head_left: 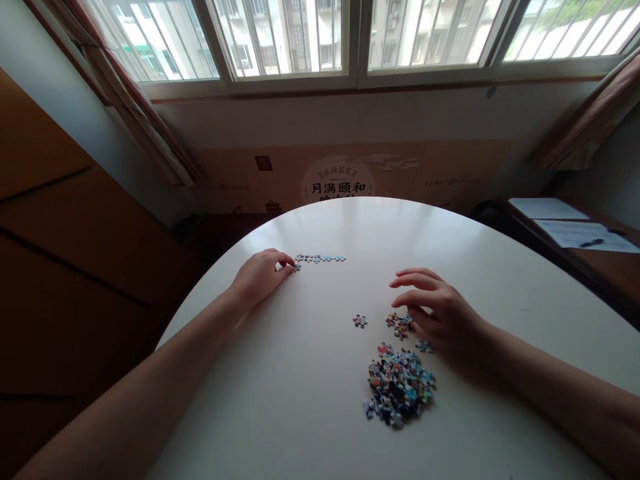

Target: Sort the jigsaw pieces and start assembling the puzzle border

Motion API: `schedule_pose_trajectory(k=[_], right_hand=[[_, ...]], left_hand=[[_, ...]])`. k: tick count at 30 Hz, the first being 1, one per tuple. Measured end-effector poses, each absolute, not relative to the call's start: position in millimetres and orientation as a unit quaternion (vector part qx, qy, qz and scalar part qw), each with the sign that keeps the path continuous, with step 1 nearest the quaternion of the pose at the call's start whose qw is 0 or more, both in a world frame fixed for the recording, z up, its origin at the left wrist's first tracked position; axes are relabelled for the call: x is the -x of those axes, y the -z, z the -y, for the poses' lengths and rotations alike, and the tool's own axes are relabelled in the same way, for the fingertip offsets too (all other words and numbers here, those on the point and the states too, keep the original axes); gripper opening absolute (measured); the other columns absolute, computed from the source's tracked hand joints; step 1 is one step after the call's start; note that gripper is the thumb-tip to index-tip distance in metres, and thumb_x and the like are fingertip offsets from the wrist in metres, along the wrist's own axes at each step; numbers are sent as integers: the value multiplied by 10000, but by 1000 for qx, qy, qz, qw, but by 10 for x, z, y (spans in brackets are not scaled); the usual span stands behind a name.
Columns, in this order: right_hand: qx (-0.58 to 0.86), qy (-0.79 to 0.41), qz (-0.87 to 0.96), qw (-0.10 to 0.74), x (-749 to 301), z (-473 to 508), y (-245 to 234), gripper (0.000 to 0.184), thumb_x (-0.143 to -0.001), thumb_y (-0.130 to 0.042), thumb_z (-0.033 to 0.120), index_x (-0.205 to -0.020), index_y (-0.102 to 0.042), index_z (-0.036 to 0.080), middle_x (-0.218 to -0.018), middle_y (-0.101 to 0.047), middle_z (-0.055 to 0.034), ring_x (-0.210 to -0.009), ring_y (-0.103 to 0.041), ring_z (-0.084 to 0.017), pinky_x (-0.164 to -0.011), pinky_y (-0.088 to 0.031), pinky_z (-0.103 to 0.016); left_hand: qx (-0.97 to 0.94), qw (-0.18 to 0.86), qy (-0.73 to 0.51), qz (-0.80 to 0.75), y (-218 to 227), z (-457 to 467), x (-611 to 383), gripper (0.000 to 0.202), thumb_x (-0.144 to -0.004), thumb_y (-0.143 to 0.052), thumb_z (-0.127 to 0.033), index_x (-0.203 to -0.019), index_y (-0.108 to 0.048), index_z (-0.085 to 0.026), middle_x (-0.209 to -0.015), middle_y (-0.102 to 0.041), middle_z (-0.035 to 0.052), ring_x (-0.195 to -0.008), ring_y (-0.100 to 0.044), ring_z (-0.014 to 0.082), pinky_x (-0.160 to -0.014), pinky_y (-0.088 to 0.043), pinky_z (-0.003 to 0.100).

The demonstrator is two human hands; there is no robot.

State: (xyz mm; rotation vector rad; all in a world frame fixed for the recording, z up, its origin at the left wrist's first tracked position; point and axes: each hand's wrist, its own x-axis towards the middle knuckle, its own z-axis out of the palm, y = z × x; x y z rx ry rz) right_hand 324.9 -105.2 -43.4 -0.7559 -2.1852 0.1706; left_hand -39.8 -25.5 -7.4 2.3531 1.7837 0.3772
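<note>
My left hand (265, 275) pinches a small jigsaw puzzle piece (297, 267) between thumb and fingertips. That piece sits just below the left end of a row of joined puzzle pieces (323, 259) on the white table. On the right, my right hand (437, 303) hovers with its fingers spread, and nothing shows between them. Under its fingers lies a small cluster of pieces (399, 323), partly hidden by the hand. A single piece (360, 321) lies left of that cluster, and a bluish piece (425, 346) lies below the palm. Nearer to me is a heaped pile of mixed pieces (400, 387).
The round white table (280, 400) curves away toward a wall under barred windows (295, 37). A printed cardboard panel (340, 180) stands beyond its far edge. To the right, a dark desk holds white papers (583, 235) and a pen (593, 243).
</note>
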Motion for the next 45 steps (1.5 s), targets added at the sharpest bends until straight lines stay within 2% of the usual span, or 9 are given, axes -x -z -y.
schedule_pose_trajectory(k=[10,16,22,27,32,35,37,40,45], right_hand=[[301,-86,868,387,-3279,1039,467,311,-815,-531,41,-920,-715,268,-1118,-713,-52,-1185,-599,-257,-948,-553,-473],[262,-71,908,319,-3305,1076,422,348,-853,-539,132,-1120,-703,284,-1299,-655,-61,-1309,-521,-282,-1059,-465,-536],[259,-71,937,224,-3253,1101,362,406,-959,-568,305,-1362,-608,335,-1583,-431,-36,-1510,-287,-314,-1214,-237,-609],[265,-85,940,197,-3195,1092,372,437,-966,-618,412,-1401,-578,390,-1624,-367,2,-1532,-232,-329,-1239,-168,-607],[269,-92,942,177,-3202,1074,400,414,-1008,-534,428,-1421,-552,403,-1637,-342,-11,-1547,-171,-335,-1226,-119,-652],[292,-77,930,207,-3239,1060,426,326,-1042,-432,426,-1245,-678,359,-1614,-387,-3,-1552,-159,-311,-1221,-115,-659],[311,-65,913,255,-3266,1053,448,409,-1062,-343,459,-1098,-726,319,-1565,-457,-8,-1537,-215,-290,-1222,-147,-641],[341,-61,881,323,-3287,1055,475,541,-1070,-235,515,-1069,-725,286,-1488,-533,-49,-1496,-314,-274,-1209,-241,-597],[335,-66,876,340,-3275,1073,469,570,-1070,-220,521,-1057,-732,270,-1421,-581,-69,-1447,-395,-285,-1181,-315,-565]], left_hand=[[-770,80,-144,-616,86,226,409,367,-909,-539,-478,-1117,-656,-199,-1013,-714,58,-770,-633,196,-662,-457,302],[-823,2,-205,-529,-27,400,270,282,-959,-493,-405,-911,-640,-169,-851,-663,52,-632,-548,149,-598,-403,291],[-943,72,-148,-288,-39,814,-150,341,-1030,-439,-367,-847,-668,-193,-822,-659,39,-674,-580,129,-623,-438,272],[-972,60,-100,-206,12,962,-345,415,-1007,-462,-335,-636,-575,-187,-643,-572,22,-534,-499,117,-515,-367,287],[-975,76,-74,-197,-60,1033,-332,422,-1001,-458,-315,-608,-540,-188,-607,-551,13,-499,-464,108,-499,-344,292],[-978,76,-72,-182,-80,1112,-378,308,-994,-479,-305,-742,-620,-196,-685,-609,21,-544,-505,120,-511,-366,291],[-980,69,-73,-171,-55,1145,-419,201,-992,-484,-261,-991,-683,-227,-780,-649,24,-583,-534,129,-521,-381,292],[-983,56,-66,-162,12,1141,-457,359,-981,-480,-171,-1280,-625,-309,-848,-649,22,-628,-549,134,-542,-397,283],[-984,55,-47,-160,83,1082,-445,429,-962,-536,-139,-1321,-620,-360,-881,-627,25,-664,-529,135,-575,-408,268]])
